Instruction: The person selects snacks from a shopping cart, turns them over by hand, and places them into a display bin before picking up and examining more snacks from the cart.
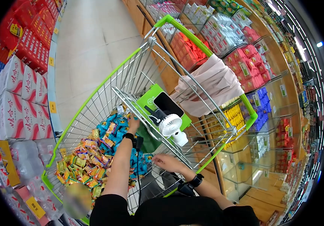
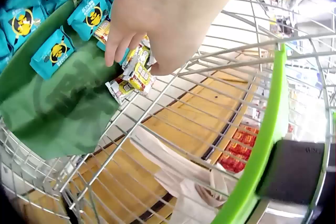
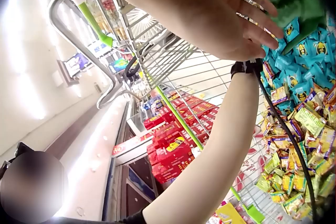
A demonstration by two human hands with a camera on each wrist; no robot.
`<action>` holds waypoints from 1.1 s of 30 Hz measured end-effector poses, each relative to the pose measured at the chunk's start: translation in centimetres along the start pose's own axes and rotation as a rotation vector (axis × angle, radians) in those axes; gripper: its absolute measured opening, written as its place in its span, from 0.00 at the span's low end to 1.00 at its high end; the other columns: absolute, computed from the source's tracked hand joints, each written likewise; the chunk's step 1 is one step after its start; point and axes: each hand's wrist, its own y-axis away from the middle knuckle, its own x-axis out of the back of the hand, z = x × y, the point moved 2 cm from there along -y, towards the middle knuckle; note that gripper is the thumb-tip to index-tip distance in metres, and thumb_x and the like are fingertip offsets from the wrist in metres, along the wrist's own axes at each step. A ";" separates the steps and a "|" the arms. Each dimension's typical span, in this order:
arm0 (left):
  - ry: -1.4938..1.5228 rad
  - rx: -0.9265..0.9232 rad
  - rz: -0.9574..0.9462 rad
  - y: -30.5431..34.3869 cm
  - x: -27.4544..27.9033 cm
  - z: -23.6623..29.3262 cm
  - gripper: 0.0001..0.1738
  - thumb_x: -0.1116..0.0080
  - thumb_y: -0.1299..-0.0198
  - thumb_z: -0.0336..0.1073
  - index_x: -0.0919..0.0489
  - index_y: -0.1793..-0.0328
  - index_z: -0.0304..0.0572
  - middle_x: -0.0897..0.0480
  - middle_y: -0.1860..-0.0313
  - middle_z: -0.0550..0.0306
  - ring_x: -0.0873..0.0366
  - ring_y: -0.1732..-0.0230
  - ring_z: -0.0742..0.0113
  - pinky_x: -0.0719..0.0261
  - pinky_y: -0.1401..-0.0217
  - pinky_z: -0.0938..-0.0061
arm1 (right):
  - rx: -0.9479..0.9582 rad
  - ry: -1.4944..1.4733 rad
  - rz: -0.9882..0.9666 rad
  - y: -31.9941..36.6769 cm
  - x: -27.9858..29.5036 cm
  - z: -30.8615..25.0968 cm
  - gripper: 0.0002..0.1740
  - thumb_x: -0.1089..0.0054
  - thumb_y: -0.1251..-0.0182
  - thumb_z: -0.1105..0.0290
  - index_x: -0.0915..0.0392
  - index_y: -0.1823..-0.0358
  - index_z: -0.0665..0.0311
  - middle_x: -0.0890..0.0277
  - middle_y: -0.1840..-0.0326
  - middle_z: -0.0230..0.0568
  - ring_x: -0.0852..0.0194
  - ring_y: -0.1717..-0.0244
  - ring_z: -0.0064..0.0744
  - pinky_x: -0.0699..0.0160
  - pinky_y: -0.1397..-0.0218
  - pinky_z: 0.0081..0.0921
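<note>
My left hand (image 1: 133, 124) reaches into the shopping cart. In the left wrist view its fingers and thumb close around small yellow-and-white snack packets (image 2: 137, 77) beside the cart's wire divider. Blue snack packets (image 2: 55, 53) lie nearby on a green cloth bag (image 2: 55, 108). My right hand (image 1: 167, 164) hovers over the near side of the cart, its fingers loosely extended and holding nothing. In the right wrist view those fingers (image 3: 260, 22) overlap the edge of the green bag and blue packets. Orange and yellow packets (image 1: 90, 162) fill the cart's left part.
The cart's child-seat section holds a white handheld fan (image 1: 170, 125), a black phone (image 1: 168, 104) and a green box (image 1: 150, 96). A pale cloth (image 1: 209, 86) drapes over the green handle (image 1: 186, 30). Stacked cartons (image 1: 16, 113) stand left; snack bins (image 1: 245, 67) line the right.
</note>
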 end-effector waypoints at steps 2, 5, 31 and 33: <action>0.526 0.501 -0.100 1.6 3.5 9.1 0.34 0.46 0.50 0.29 0.46 0.36 0.43 0.27 0.59 0.45 0.26 0.66 0.58 0.28 0.73 0.69 | -0.031 -0.030 -0.006 0.1 0.1 -0.5 0.10 0.52 0.40 0.70 0.30 0.58 0.65 0.27 0.66 0.43 0.26 0.64 0.34 0.28 0.61 0.27; 0.374 0.508 -0.142 2.6 4.8 12.5 0.35 0.51 0.49 0.23 0.50 0.34 0.44 0.29 0.59 0.47 0.26 0.65 0.57 0.25 0.73 0.68 | -0.030 -0.089 -0.005 0.0 0.1 -0.7 0.10 0.52 0.40 0.71 0.31 0.57 0.65 0.27 0.67 0.43 0.26 0.64 0.34 0.28 0.60 0.27; 1.013 0.741 -0.099 2.4 -2.9 6.9 0.08 0.53 0.44 0.25 0.38 0.60 0.42 0.31 0.73 0.54 0.32 0.75 0.64 0.31 0.78 0.72 | -0.083 -0.165 -0.057 -0.1 0.0 -2.1 0.09 0.50 0.42 0.75 0.32 0.60 0.68 0.31 0.69 0.43 0.29 0.65 0.33 0.31 0.61 0.27; 1.003 0.788 -0.010 3.5 1.0 12.4 0.09 0.52 0.45 0.25 0.38 0.61 0.42 0.32 0.76 0.55 0.34 0.79 0.66 0.35 0.81 0.75 | -0.089 -0.181 -0.080 -0.2 0.1 -2.3 0.09 0.50 0.42 0.75 0.33 0.60 0.67 0.31 0.68 0.43 0.30 0.65 0.33 0.32 0.61 0.27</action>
